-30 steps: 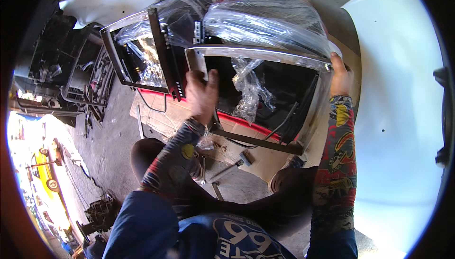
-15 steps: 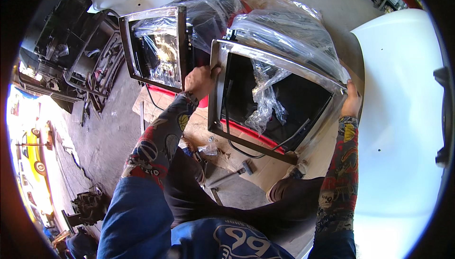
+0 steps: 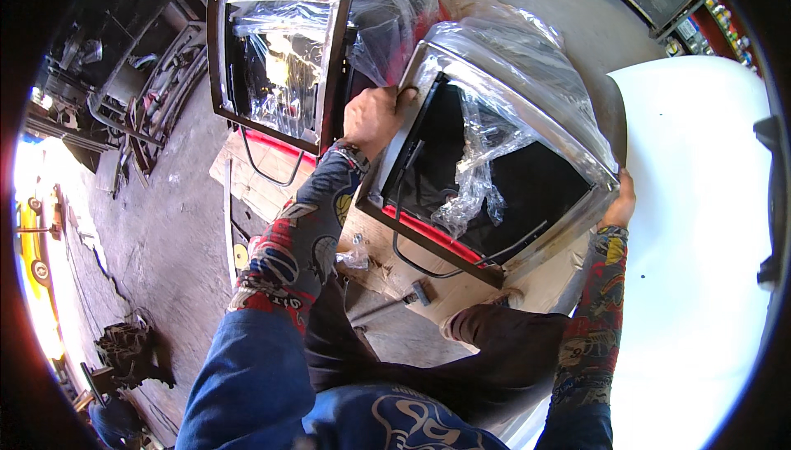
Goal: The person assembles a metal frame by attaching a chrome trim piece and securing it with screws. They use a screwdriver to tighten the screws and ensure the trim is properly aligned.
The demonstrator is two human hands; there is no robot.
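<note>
Clear film [image 3: 527, 50] wrapped seat [image 3: 432, 233]; steel frame [image 3: 511, 112] bordered its black underside [image 3: 535, 194], crumpled plastic [image 3: 474, 174] within. Left hand [image 3: 373, 120] gripped frame's left side, right hand [image 3: 620, 203] right corner; frame slanted steeper than half-second earlier.

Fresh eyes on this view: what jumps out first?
The big white panel glares along the right side. At centre, the left hand and right hand hold a metal frame by opposite sides, crumpled plastic showing within it. A second frame sits to its left.
</note>
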